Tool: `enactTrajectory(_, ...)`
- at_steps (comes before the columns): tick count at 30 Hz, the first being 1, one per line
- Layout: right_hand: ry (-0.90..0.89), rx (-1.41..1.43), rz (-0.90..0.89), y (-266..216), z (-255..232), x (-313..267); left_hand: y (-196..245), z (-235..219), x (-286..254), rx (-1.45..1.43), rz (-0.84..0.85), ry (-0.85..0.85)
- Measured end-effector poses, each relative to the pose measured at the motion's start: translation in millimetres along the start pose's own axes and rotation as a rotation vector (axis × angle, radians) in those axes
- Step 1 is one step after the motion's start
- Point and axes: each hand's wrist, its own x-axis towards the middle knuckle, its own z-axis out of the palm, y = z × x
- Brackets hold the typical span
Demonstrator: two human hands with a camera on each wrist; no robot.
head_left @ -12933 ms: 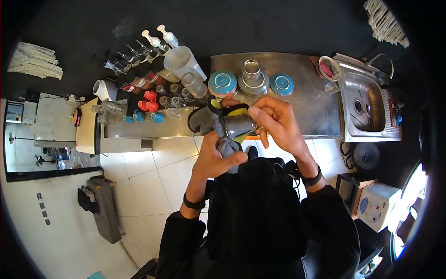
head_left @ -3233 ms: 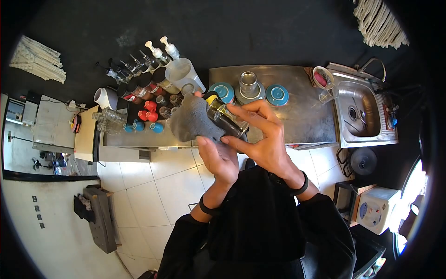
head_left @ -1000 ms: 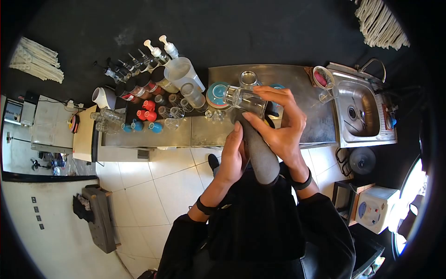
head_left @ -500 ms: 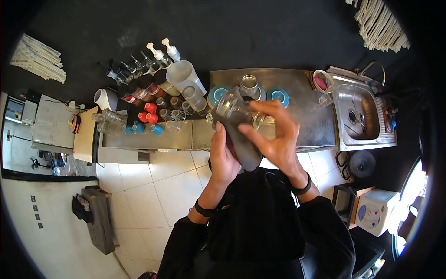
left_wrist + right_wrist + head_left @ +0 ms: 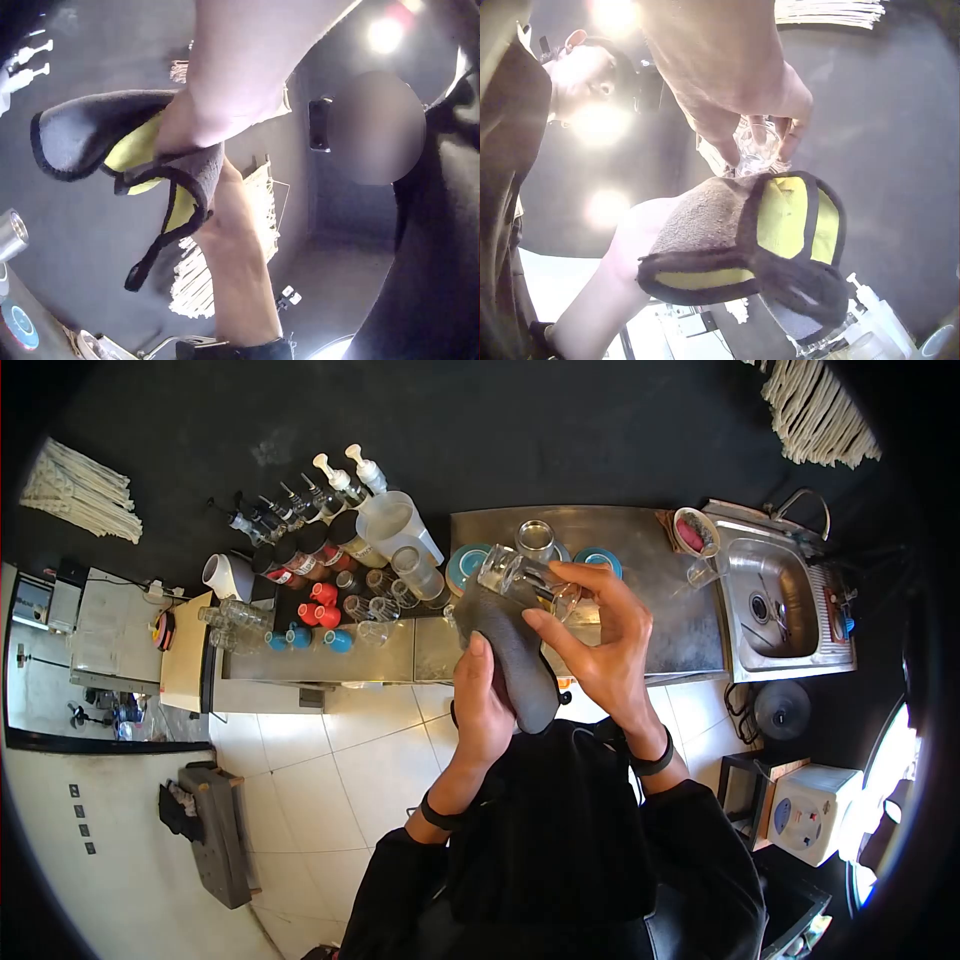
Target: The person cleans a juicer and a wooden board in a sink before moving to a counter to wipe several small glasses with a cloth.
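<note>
My left hand [image 5: 484,700] holds a grey cloth [image 5: 515,670] with thumb on top. The cloth has a yellow underside and black edging, and its folds hang open in the left wrist view. Tilted against the cloth is a clear drinking glass [image 5: 500,572], its far end pointing up and left. The thumb and fingers of my right hand [image 5: 610,635] pinch the glass near its right end. In the right wrist view the glass [image 5: 756,146] shows between the right fingertips, just above the cloth [image 5: 705,217]. Most of the left fingers are hidden beneath the cloth.
Below the hands runs a steel counter [image 5: 680,620] with upturned blue bowls [image 5: 598,563] and a stacked glass [image 5: 535,538]. Several glasses, red cups [image 5: 325,593], blue cups [image 5: 338,641] and jars stand left. A sink [image 5: 765,600] lies right.
Since a second ago the glass has tilted and shifted slightly left, with the right hand still pinching it. The cloth has moved left and up. Earlier the cloth was wrapped about a glass.
</note>
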Motion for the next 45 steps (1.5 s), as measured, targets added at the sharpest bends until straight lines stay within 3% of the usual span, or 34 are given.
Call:
enactTrajectory(3, 0.012, -0.050, -0.043, -3, 0, 1, -2, -1, -4, 0.046, -0.040, 0.018)
enactTrajectory(7, -0.016, -0.035, -0.091, -6, 0, -5, 1, -1, 1, -0.009, 0.050, 0.026)
enactTrajectory(11, -0.019, -0.031, -0.089, -7, -1, -7, 1, -6, 6, 0.084, 0.171, 0.139)
enactTrajectory(17, -0.071, -0.063, -0.150, -14, -3, -7, 12, -19, 19, 0.329, 0.130, 0.164)
enactTrajectory(19, -0.078, -0.034, -0.144, -15, -1, -9, 14, -12, 20, 0.213, 0.142, 0.144)
enactTrajectory(21, -0.079, -0.007, -0.135, -15, -1, -10, 16, -9, 15, 0.197, 0.259, 0.063)
enactTrajectory(23, -0.065, 0.119, 0.037, -16, -1, -10, 15, -11, 8, 0.289, 0.272, 0.058)
enactTrajectory(25, -0.067, 0.117, 0.055, -14, -3, -9, 10, -18, 5, 0.629, 0.350, 0.130)
enactTrajectory(29, -0.061, 0.087, 0.103, -14, -6, -8, 17, -13, 8, 0.783, 0.471, 0.113)
enactTrajectory(32, -0.043, 0.083, 0.077, -9, -5, -6, 20, -14, 6, 0.824, 0.450, 0.132)
enactTrajectory(36, -0.039, 0.147, 0.141, -6, -3, -8, 13, -20, 1, 0.737, 0.387, 0.194)
enactTrajectory(38, -0.039, 0.237, 0.186, -5, -3, -9, 3, -20, 0, 0.444, 0.246, 0.278)
enactTrajectory(39, -0.041, 0.237, 0.185, -6, -2, -9, 2, -17, 1, 0.442, 0.247, 0.280)
enactTrajectory(41, -0.073, 0.382, 0.254, -8, 0, -11, 4, -12, 1, 0.226, 0.166, 0.196)
enactTrajectory(45, -0.117, 0.493, 0.266, -13, 2, -13, 5, -12, 6, 0.084, 0.130, 0.078)
